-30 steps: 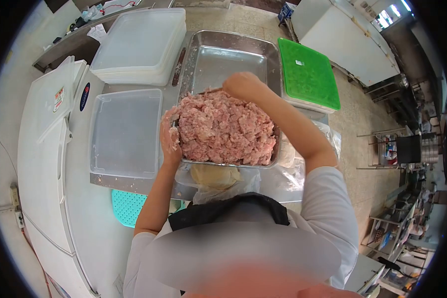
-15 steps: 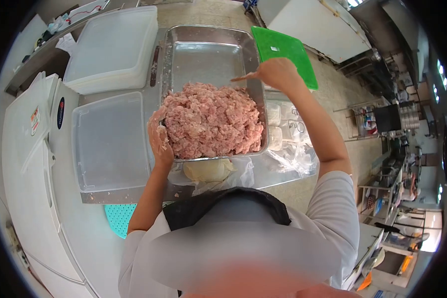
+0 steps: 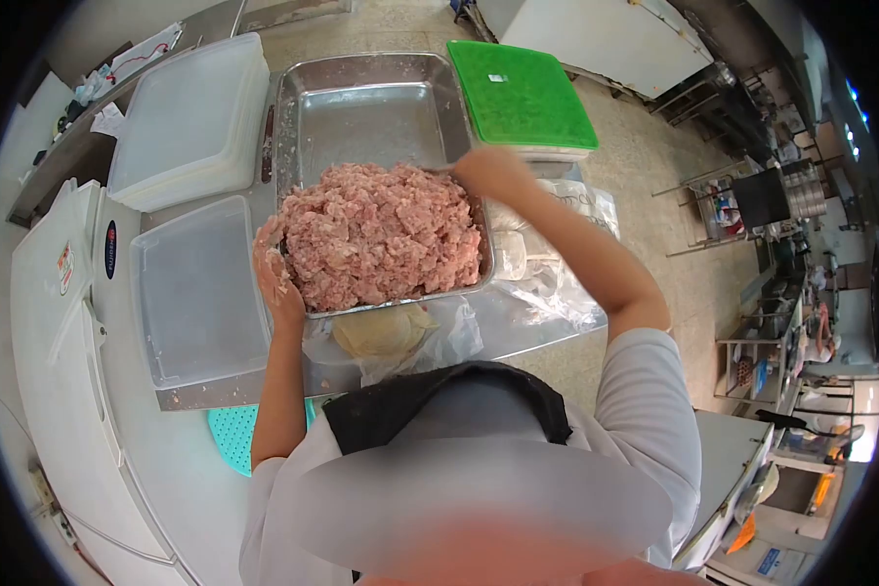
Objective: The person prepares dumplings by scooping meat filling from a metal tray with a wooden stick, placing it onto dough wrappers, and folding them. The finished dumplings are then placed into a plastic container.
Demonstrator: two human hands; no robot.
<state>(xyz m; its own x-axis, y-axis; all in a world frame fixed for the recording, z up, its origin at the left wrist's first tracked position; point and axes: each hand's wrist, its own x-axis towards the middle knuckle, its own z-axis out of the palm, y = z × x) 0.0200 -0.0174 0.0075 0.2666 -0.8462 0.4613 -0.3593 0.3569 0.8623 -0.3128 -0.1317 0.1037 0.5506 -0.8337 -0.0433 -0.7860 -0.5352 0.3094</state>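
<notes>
A deep rectangular metal tray (image 3: 371, 103) stands on the table, with a large mound of ground meat (image 3: 381, 234) filling its near half. My left hand (image 3: 276, 269), smeared with bits of meat, grips the tray's left rim beside the mound. My right hand (image 3: 493, 174) is closed at the tray's right rim, level with the far edge of the meat. Its fingers are around a thin brown tool whose kind I cannot make out; most of it is hidden and the hand is slightly blurred.
Stacked translucent containers (image 3: 190, 122) and a single lid-like tray (image 3: 200, 298) are at the left. A green lid (image 3: 523, 98) covers a container at the right. Plastic-wrapped packs (image 3: 532, 259) lie below it. A bagged yellowish lump (image 3: 386, 330) sits before the tray.
My right hand has come down and left toward the meat's far edge, with the thin tool now mostly hidden. My left hand stays on the tray rim. The whole view has shifted slightly.
</notes>
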